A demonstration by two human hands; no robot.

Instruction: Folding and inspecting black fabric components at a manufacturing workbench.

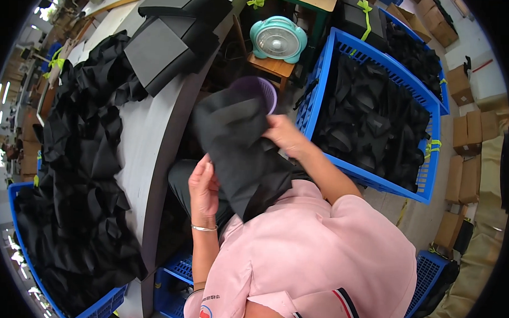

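Observation:
A black fabric piece [238, 144] is spread over my lap, its far end smeared by motion. My left hand [204, 188] is closed at its left edge, fingertips pinched together against the cloth. On the opposite edge, higher up, my right hand [285, 136] grips the same piece between thumb and fingers. Part of a purple basket [269, 92] shows just beyond the cloth, which hides the rest of it.
To the left runs a grey table [145, 149] with heaped black fabric [85, 181] and stacked black panels [157, 52]. A blue crate [377, 183] of black pieces stands at the right. Ahead, a turquoise fan [278, 40] sits on a wooden stool [271, 67]. Cardboard boxes [468, 133] line the far right.

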